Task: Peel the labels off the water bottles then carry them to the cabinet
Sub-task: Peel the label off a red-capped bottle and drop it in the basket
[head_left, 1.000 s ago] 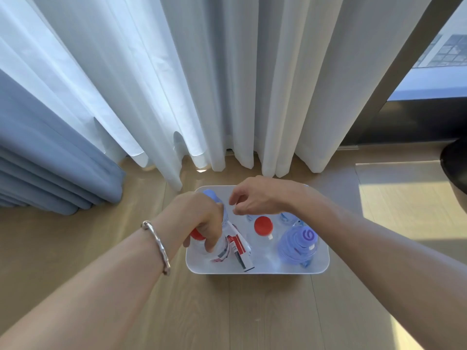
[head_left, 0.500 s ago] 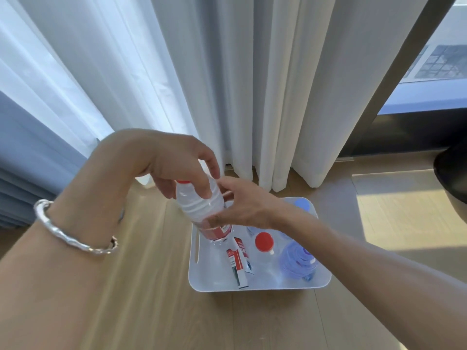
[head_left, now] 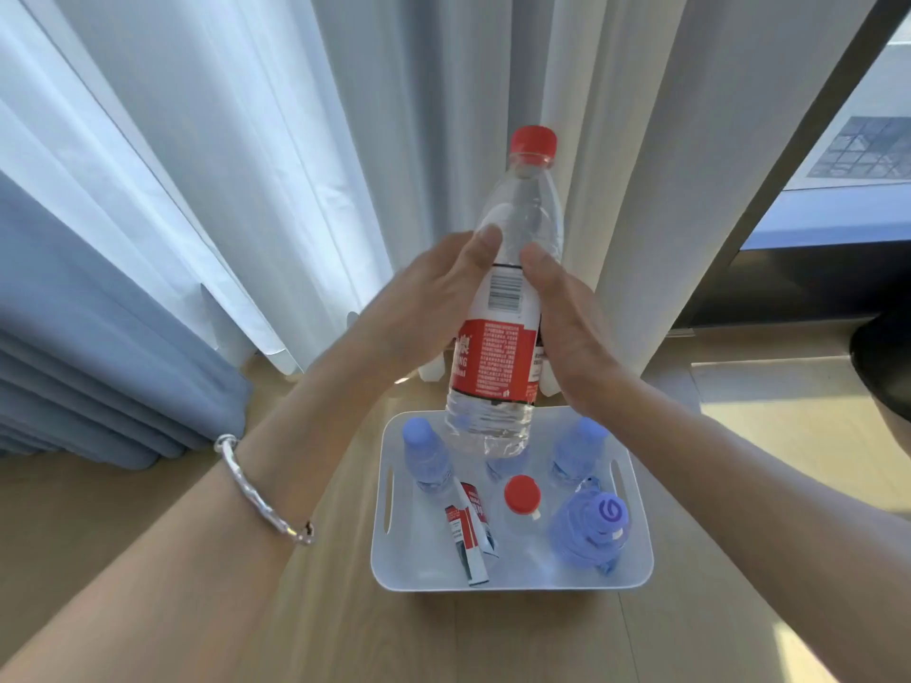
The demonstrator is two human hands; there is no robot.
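Blue curtain [head_left: 74, 337]: hangs in thick folds at the far left, down to the wood floor [head_left: 148, 559]
Bracelet [head_left: 261, 490]: silver, round the left wrist
White curtain [head_left: 296, 140]: sheer, fills the background behind both hands
Left hand [head_left: 424, 308]: wrapped round the bottle from the left, with the thumb on its front just above the label; the fingers are hidden behind it
Bottle [head_left: 517, 214]: clear, closed with a red cap [head_left: 533, 140], held nearly upright in the air above the tray, between both hands
Label [head_left: 495, 357]: red and white with a barcode, wrapped round the bottle's middle
Right hand [head_left: 567, 327]: clasps the bottle from the right, thumb tip at the label's top edge, close to the left thumb; its fingers are out of sight
Tray [head_left: 636, 574]: white, with slotted handles, on the floor below the bottle
Loose labels [head_left: 471, 529]: red-and-white strips lying in the tray's left half
Red-cap bottle [head_left: 522, 495]: stands near the tray's middle
Blue bottles [head_left: 591, 529]: blue-capped, one at front right, others at the back left and back right
Window [head_left: 862, 140]: top right, beside a dark frame
Dark object [head_left: 882, 362]: cut off at the right edge; cannot tell what it is
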